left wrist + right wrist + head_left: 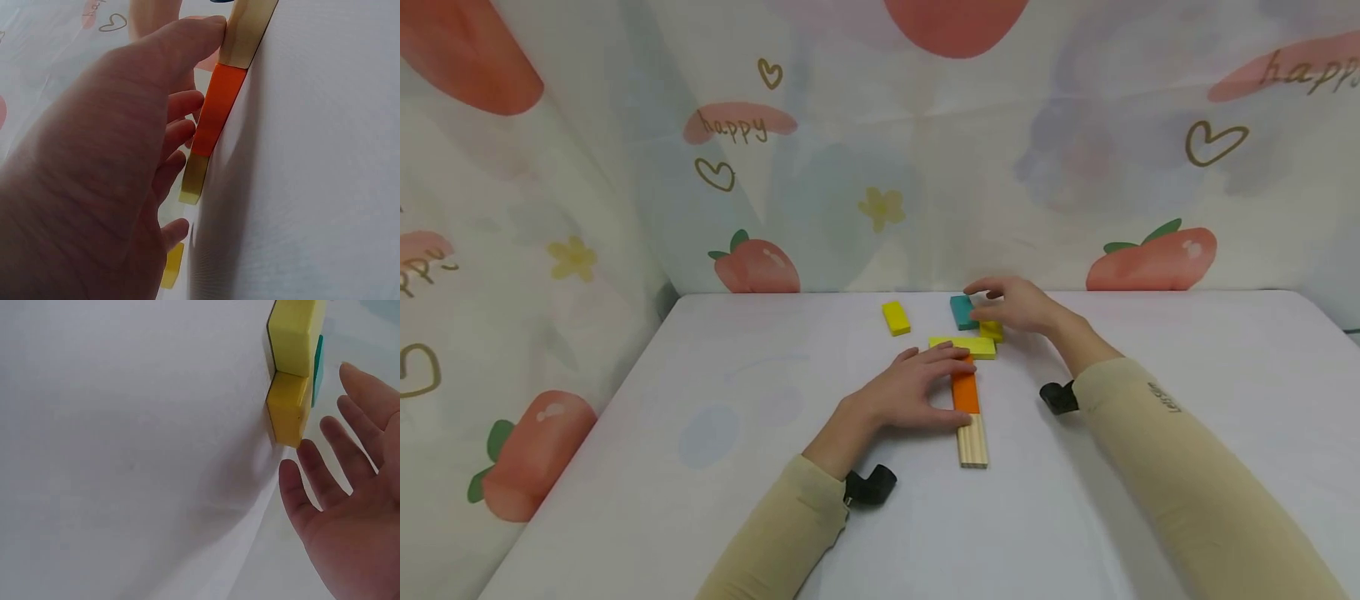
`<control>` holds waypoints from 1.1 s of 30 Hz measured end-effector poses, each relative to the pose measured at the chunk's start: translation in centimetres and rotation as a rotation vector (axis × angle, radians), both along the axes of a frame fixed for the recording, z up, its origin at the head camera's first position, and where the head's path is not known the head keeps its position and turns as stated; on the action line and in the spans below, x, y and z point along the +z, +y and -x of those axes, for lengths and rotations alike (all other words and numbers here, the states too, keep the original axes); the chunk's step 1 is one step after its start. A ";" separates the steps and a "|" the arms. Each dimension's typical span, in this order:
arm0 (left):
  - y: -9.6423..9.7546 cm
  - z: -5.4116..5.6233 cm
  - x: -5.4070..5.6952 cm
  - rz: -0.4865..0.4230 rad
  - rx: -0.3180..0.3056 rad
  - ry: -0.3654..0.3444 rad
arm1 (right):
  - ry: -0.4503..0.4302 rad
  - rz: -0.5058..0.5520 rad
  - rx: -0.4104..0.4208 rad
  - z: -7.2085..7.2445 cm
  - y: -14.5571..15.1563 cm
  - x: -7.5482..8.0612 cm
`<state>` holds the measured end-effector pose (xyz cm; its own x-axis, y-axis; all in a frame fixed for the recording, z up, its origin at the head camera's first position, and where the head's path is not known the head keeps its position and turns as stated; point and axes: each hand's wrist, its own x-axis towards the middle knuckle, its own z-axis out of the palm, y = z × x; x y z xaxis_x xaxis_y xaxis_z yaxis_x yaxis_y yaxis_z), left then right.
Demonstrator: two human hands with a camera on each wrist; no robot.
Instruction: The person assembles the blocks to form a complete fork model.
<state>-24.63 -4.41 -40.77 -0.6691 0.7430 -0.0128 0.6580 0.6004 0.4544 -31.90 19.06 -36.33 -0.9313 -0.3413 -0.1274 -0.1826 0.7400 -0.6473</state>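
Here, your left hand: fingers extended, released; thumb at plain wooden block, fingertips near orange rectangular block and pale-yellow rectangular block.
Your right hand: fingers loose, released, beside teal rectangular block and golden-yellow block.
Bright-yellow rectangular block: beyond your left fingertips.

Right grip near golden-yellow block.

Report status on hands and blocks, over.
Left hand alongside orange block and wooden block. Right hand beside teal block. In the way: left hand partly covers pale yellow block.
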 end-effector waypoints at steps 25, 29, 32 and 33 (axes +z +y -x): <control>0.1 -0.1 0.4 0.013 0.004 0.021 | -0.013 -0.035 0.030 1.3 -0.8 -0.9; 0.1 0.0 0.3 0.014 0.004 0.014 | -0.012 -0.036 0.023 1.2 -0.8 -0.9; 0.1 0.0 0.3 0.013 0.004 0.009 | -0.002 -0.037 0.028 1.1 -0.8 -0.9; 0.0 0.0 0.3 0.013 0.004 0.008 | 0.001 -0.037 0.031 1.1 -0.9 -0.9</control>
<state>-24.63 -4.37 -40.49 -0.6720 0.7404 -0.0170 0.6595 0.6087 0.4411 -32.96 18.19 -37.21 -0.9206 -0.3647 -0.1396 -0.2060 0.7573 -0.6198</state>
